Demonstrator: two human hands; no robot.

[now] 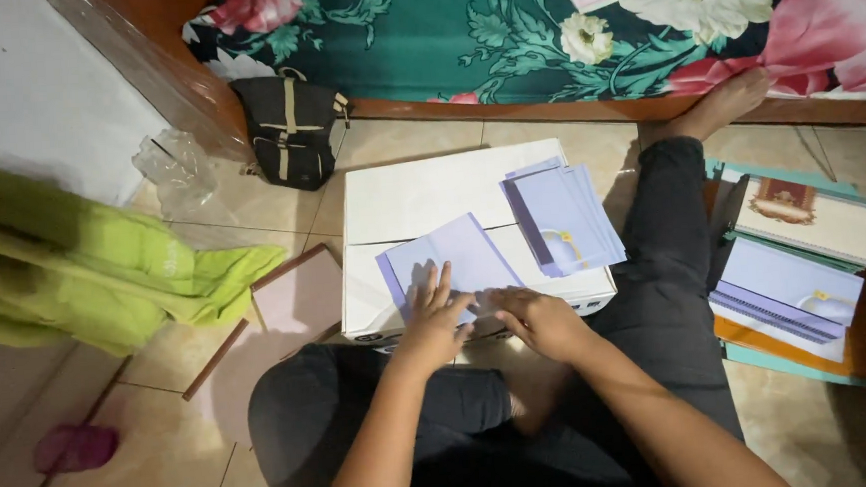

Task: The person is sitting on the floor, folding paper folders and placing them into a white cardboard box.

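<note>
Left hand [433,319] lies flat, fingers spread, on a lilac sheet [449,263]; right hand [538,319] presses its edge, fingers bent, atop a white box [420,194]; card stack [564,217] just beside, black bag [291,132] beyond.

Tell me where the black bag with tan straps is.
In the head view the black bag sits on the tiled floor at upper left, leaning against the wooden bed frame, beyond the white box and right of the crumpled clear plastic.

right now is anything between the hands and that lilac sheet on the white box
Nothing visible. Both the left hand and the right hand rest directly on the lilac sheet atop the white box. The stack of lilac cards lies apart, to the right.
</note>
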